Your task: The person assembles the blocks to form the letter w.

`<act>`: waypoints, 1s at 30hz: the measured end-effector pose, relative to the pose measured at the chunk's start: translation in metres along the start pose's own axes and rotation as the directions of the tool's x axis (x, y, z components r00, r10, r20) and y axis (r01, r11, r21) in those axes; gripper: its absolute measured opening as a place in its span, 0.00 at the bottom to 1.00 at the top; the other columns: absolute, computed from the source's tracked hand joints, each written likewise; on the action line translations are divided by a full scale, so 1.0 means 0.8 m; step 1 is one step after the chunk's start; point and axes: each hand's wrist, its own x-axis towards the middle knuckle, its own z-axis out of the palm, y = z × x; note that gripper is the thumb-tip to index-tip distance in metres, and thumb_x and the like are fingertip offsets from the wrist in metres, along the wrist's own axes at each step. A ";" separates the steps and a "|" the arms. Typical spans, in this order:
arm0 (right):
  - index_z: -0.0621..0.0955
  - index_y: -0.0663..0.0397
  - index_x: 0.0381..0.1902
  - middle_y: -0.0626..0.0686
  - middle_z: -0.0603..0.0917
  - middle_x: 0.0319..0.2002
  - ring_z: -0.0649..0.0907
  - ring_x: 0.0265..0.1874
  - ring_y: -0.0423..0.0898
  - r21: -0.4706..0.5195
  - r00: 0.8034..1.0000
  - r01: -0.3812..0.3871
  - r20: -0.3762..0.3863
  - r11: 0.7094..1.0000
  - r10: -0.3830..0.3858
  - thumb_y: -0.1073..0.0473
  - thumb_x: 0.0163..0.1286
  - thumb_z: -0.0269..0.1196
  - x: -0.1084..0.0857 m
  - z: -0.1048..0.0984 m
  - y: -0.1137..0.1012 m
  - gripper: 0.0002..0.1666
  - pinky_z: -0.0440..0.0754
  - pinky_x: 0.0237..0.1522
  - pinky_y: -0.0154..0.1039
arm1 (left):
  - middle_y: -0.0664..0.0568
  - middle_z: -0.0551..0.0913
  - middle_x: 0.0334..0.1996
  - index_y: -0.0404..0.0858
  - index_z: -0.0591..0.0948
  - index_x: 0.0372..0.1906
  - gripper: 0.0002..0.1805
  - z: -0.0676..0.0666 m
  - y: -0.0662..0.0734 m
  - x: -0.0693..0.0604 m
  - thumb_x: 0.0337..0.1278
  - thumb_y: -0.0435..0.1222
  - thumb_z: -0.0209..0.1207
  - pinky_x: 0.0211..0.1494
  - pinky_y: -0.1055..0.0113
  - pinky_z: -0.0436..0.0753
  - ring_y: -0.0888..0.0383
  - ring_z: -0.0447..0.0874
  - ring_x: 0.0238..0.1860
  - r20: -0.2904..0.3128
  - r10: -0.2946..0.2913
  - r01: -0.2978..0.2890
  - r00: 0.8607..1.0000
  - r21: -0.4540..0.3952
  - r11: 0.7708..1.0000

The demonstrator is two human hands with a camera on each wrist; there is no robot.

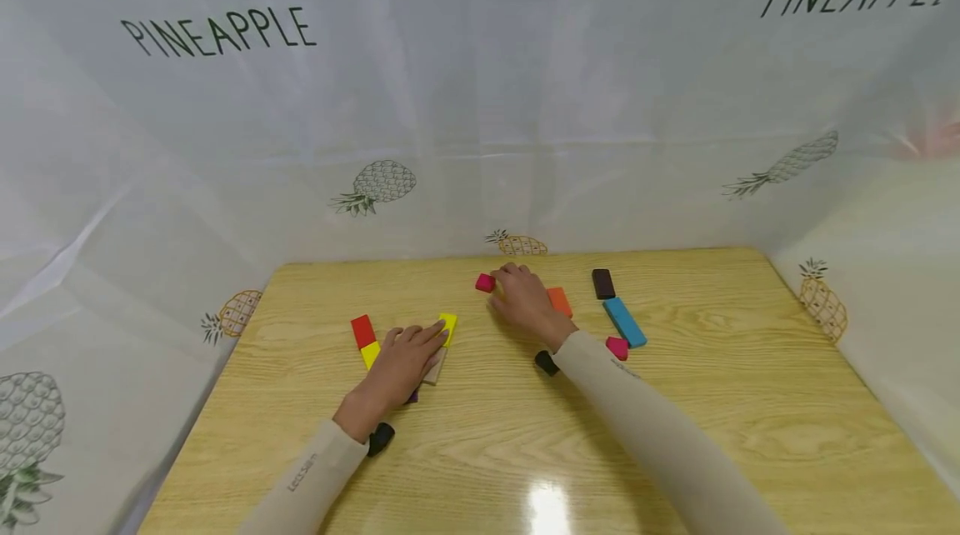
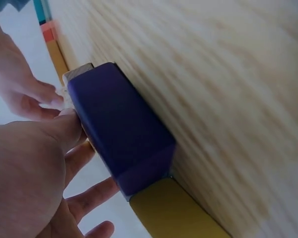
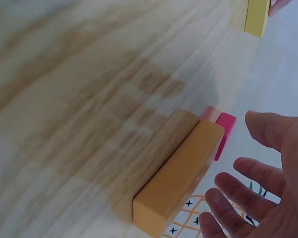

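Note:
My left hand lies over a group of blocks, fingertips at a yellow block beside a light wooden block. In the left wrist view its thumb is close against a purple block, fingers spread past it; whether it touches is unclear. A second yellow block adjoins the purple one. Beside a pink block, my right hand reaches forward, palm down. The right wrist view shows this hand with loosely extended fingers and nothing held, near an orange block that stands against the pink one.
A red block is at the left. Toward the right are a dark brown block, a blue block and another pink piece. Pineapple-print sheeting surrounds the wooden table.

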 end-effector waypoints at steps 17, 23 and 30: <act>0.87 0.59 0.53 0.59 0.88 0.50 0.83 0.51 0.59 -0.081 0.999 -0.038 -0.012 0.996 0.037 0.58 0.73 0.71 0.029 0.013 -0.006 0.15 0.82 0.59 0.56 | 0.49 0.75 0.75 0.39 0.77 0.74 0.25 -0.003 0.005 0.001 0.79 0.39 0.58 0.67 0.40 0.74 0.44 0.78 0.65 0.015 -0.002 0.001 1.000 0.089 0.996; 0.87 0.58 0.48 0.56 0.89 0.46 0.84 0.47 0.56 -0.084 0.998 -0.051 -0.034 0.995 0.048 0.58 0.71 0.73 0.033 0.021 -0.006 0.12 0.81 0.57 0.53 | 0.49 0.74 0.76 0.40 0.77 0.75 0.25 -0.004 0.007 0.000 0.78 0.38 0.58 0.68 0.40 0.74 0.44 0.78 0.65 0.030 0.000 -0.004 1.000 0.109 0.994; 0.89 0.58 0.50 0.55 0.90 0.47 0.84 0.46 0.55 -0.058 0.999 -0.027 -0.047 0.998 0.024 0.61 0.69 0.75 0.027 0.025 -0.011 0.14 0.82 0.56 0.53 | 0.52 0.75 0.75 0.42 0.77 0.75 0.26 -0.002 0.005 -0.003 0.78 0.40 0.59 0.67 0.42 0.76 0.46 0.79 0.65 0.029 0.025 -0.031 0.999 0.193 0.981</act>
